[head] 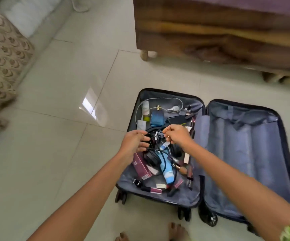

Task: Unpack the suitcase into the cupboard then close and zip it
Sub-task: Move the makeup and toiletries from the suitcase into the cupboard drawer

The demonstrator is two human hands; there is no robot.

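Pinching the black cable (155, 150) with both your hands, left (134, 141) and right (176, 135), over the open case (199, 197) on the floor, likely because it's tangled round the headphones (152, 158); free it first, rest still unpacked

You will find no text you can read here. The maroon boxes (141, 168), the blue tube (166, 168) and the small white packets (141, 124) in the suitcase (159, 197) carry print, but it is too blurred for you to make out.
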